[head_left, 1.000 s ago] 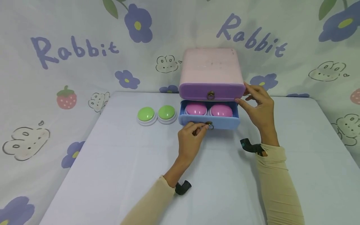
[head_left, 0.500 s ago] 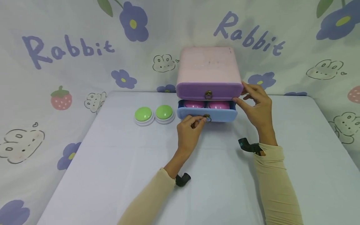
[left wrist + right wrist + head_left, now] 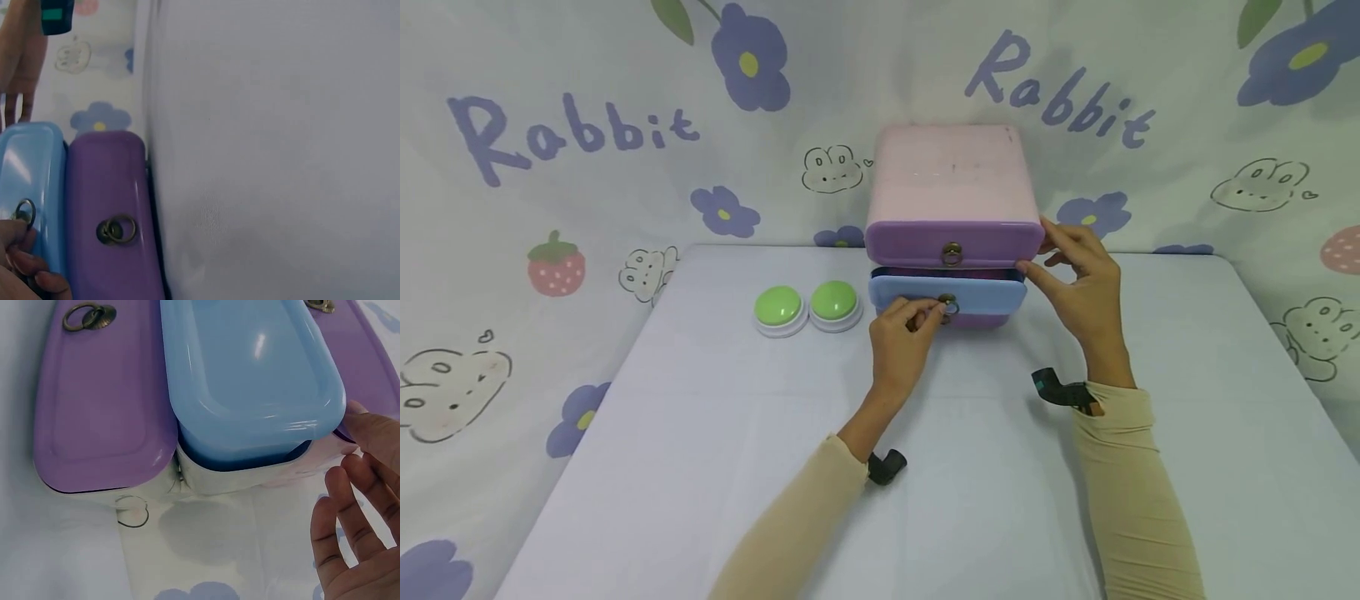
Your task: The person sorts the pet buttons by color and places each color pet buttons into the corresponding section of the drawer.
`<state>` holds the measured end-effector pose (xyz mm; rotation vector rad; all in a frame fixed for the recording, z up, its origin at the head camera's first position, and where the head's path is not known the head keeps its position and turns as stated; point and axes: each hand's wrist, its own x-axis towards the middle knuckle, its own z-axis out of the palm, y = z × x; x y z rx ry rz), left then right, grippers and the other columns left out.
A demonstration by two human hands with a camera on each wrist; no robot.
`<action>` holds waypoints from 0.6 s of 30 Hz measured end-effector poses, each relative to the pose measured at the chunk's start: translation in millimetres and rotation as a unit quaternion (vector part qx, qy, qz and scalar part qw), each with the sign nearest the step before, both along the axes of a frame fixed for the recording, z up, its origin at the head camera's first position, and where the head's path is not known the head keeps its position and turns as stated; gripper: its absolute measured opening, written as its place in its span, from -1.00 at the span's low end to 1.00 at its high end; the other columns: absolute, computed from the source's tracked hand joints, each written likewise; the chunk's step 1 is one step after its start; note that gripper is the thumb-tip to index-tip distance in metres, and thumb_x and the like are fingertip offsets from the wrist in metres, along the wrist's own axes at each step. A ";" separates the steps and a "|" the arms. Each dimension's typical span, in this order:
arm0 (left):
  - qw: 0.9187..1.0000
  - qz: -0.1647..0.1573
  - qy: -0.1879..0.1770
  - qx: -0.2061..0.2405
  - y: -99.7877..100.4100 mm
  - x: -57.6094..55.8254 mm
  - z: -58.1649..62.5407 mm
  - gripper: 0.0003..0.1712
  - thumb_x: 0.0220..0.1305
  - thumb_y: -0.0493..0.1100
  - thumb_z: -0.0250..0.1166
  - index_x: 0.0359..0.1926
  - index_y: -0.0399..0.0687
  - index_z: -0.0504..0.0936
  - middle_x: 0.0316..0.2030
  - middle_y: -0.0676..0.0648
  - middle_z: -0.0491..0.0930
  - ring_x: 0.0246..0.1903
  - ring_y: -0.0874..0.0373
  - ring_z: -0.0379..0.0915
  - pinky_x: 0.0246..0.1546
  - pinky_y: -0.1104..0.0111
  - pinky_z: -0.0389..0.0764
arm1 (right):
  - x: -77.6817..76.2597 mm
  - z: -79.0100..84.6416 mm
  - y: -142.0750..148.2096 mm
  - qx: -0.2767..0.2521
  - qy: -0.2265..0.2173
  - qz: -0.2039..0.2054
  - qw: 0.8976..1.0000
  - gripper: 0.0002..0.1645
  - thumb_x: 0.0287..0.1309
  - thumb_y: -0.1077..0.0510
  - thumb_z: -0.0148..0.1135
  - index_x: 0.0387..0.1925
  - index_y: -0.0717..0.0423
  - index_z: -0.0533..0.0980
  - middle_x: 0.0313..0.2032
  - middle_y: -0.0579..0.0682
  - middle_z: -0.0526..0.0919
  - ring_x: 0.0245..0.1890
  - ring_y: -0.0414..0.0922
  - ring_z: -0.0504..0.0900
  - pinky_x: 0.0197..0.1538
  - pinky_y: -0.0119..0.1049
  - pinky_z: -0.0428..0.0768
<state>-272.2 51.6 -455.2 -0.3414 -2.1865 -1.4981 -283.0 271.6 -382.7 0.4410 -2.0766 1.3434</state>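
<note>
A pink cabinet (image 3: 955, 171) stands at the back, with stacked purple and blue drawers. Its middle blue drawer (image 3: 996, 296) sticks out slightly, leaving a narrow dark gap at its top; the contents are barely visible. My left hand (image 3: 898, 346) pinches the drawer's brass ring pull (image 3: 26, 214) between thumb and finger. My right hand (image 3: 1082, 287) is at the cabinet's right side, thumb touching the lower corner of the upper purple drawer (image 3: 910, 243). In the right wrist view its other fingers (image 3: 340, 531) are spread and loosely bent. The lower purple drawer (image 3: 103, 175) looks closed.
Two green domed push buttons (image 3: 807, 303) with white bases sit left of the cabinet on the white table (image 3: 700, 467). A printed curtain (image 3: 760, 208) with flowers and rabbits hangs right behind the cabinet.
My left hand has pushed the blue drawer inward, away from me. Two pink domed buttons inside it have slid out of sight under the upper drawer. My right hand stays at the cabinet's side.
</note>
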 end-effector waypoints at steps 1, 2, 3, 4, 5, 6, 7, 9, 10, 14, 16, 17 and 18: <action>1.000 0.001 -0.001 -0.002 -0.2 -1.0 0.2 -0.84 0.30 -0.18 0.40 -0.30 -0.22 0.78 -0.55 0.01 0.45 -0.54 0.23 0.34 -0.54 0.45 0.38 | 0.2 0.1 -0.1 -0.002 0.000 0.002 1.000 -0.29 -0.06 0.55 0.45 0.21 0.32 0.51 -0.07 0.16 0.57 -0.11 -0.09 0.55 -0.02 -0.35 0.53; 1.000 0.002 -0.003 -0.004 -0.4 -2.1 0.5 -0.84 0.31 -0.18 0.40 -0.29 -0.22 0.78 -0.55 0.01 0.45 -0.54 0.23 0.34 -0.54 0.45 0.37 | 0.3 0.5 -0.5 -0.006 0.000 0.003 1.000 -0.29 -0.06 0.56 0.45 0.21 0.32 0.52 -0.07 0.15 0.57 -0.11 -0.08 0.55 -0.02 -0.35 0.53; 1.000 0.002 -0.004 -0.004 -0.5 -3.0 0.8 -0.83 0.31 -0.17 0.40 -0.29 -0.22 0.78 -0.55 0.01 0.45 -0.54 0.23 0.34 -0.53 0.44 0.37 | 0.6 1.0 -0.9 -0.009 0.000 0.003 1.000 -0.28 -0.07 0.57 0.44 0.21 0.31 0.52 -0.08 0.15 0.57 -0.11 -0.07 0.55 -0.02 -0.36 0.53; 1.000 0.003 -0.008 -0.005 -0.3 -3.8 1.0 -0.83 0.31 -0.17 0.39 -0.29 -0.21 0.78 -0.54 0.01 0.45 -0.54 0.24 0.34 -0.53 0.44 0.37 | 0.9 1.3 -0.9 -0.011 0.000 0.002 1.000 -0.28 -0.07 0.57 0.44 0.20 0.31 0.53 -0.08 0.14 0.58 -0.11 -0.07 0.55 -0.02 -0.36 0.53; 1.000 0.003 -0.010 -0.006 -0.1 -4.6 1.4 -0.83 0.31 -0.16 0.39 -0.29 -0.21 0.79 -0.54 0.02 0.45 -0.54 0.24 0.34 -0.53 0.44 0.37 | 1.1 1.5 -0.8 -0.011 0.001 0.003 1.000 -0.28 -0.07 0.57 0.44 0.20 0.31 0.53 -0.08 0.15 0.58 -0.11 -0.05 0.55 -0.02 -0.36 0.53; 1.000 0.003 -0.012 -0.006 0.1 -5.2 1.7 -0.83 0.31 -0.16 0.39 -0.29 -0.20 0.79 -0.54 0.02 0.45 -0.53 0.23 0.34 -0.52 0.44 0.37 | 1.2 1.7 -0.7 -0.011 0.001 0.003 1.000 -0.28 -0.07 0.57 0.44 0.20 0.31 0.53 -0.08 0.15 0.58 -0.11 -0.05 0.55 -0.02 -0.37 0.53; 1.000 0.002 -0.013 -0.006 0.3 -5.8 1.9 -0.83 0.31 -0.16 0.39 -0.29 -0.21 0.79 -0.54 0.01 0.45 -0.53 0.23 0.34 -0.52 0.43 0.37 | 1.3 1.8 -0.5 -0.012 0.002 0.004 1.000 -0.28 -0.07 0.58 0.44 0.20 0.31 0.53 -0.08 0.15 0.58 -0.11 -0.04 0.55 -0.02 -0.37 0.53; 1.000 0.002 -0.015 -0.005 0.8 -6.9 2.1 -0.83 0.31 -0.16 0.40 -0.29 -0.21 0.79 -0.54 0.01 0.46 -0.53 0.23 0.34 -0.52 0.43 0.37 | 1.0 1.6 -0.2 -0.011 0.003 0.005 1.000 -0.29 -0.07 0.58 0.43 0.20 0.31 0.53 -0.08 0.15 0.58 -0.11 -0.05 0.55 -0.02 -0.37 0.53; 1.000 0.002 -0.016 -0.006 1.0 -7.6 1.9 -0.83 0.31 -0.16 0.40 -0.29 -0.21 0.79 -0.54 0.01 0.46 -0.53 0.22 0.34 -0.52 0.43 0.37 | 0.7 1.3 0.0 -0.011 0.003 0.005 1.000 -0.29 -0.07 0.58 0.43 0.20 0.31 0.53 -0.08 0.15 0.58 -0.11 -0.06 0.55 -0.02 -0.37 0.53; 1.000 0.002 -0.014 -0.007 1.6 -11.3 0.3 -0.83 0.30 -0.17 0.40 -0.29 -0.21 0.79 -0.54 0.00 0.47 -0.53 0.23 0.35 -0.52 0.44 0.38 | -1.2 -0.6 1.1 -0.009 0.006 0.008 1.000 -0.29 -0.08 0.58 0.43 0.20 0.33 0.53 -0.09 0.16 0.57 -0.11 -0.09 0.55 -0.02 -0.38 0.53; 1.000 0.003 -0.011 -0.006 1.8 -13.5 -0.5 -0.84 0.30 -0.17 0.40 -0.29 -0.21 0.79 -0.54 0.00 0.47 -0.53 0.22 0.36 -0.52 0.44 0.38 | -2.2 -1.8 2.1 -0.004 0.011 0.012 1.000 -0.29 -0.07 0.58 0.44 0.20 0.35 0.52 -0.08 0.20 0.57 -0.10 -0.06 0.55 -0.03 -0.36 0.53; 1.000 0.004 -0.010 -0.005 1.8 -14.6 -0.9 -0.84 0.30 -0.18 0.40 -0.29 -0.20 0.79 -0.54 0.00 0.47 -0.53 0.22 0.36 -0.52 0.44 0.38 | -2.6 -2.4 2.6 0.001 0.014 0.015 1.000 -0.29 -0.07 0.57 0.44 0.21 0.35 0.51 -0.07 0.23 0.57 -0.10 -0.05 0.55 -0.03 -0.36 0.53; 1.000 0.006 -0.009 -0.003 2.0 -15.5 -0.9 -0.85 0.29 -0.18 0.41 -0.30 -0.20 0.79 -0.55 0.00 0.47 -0.54 0.22 0.36 -0.52 0.44 0.38 | -2.9 -2.8 3.0 0.004 0.016 0.017 1.000 -0.29 -0.07 0.56 0.45 0.21 0.36 0.51 -0.06 0.25 0.56 -0.10 -0.04 0.55 -0.03 -0.35 0.53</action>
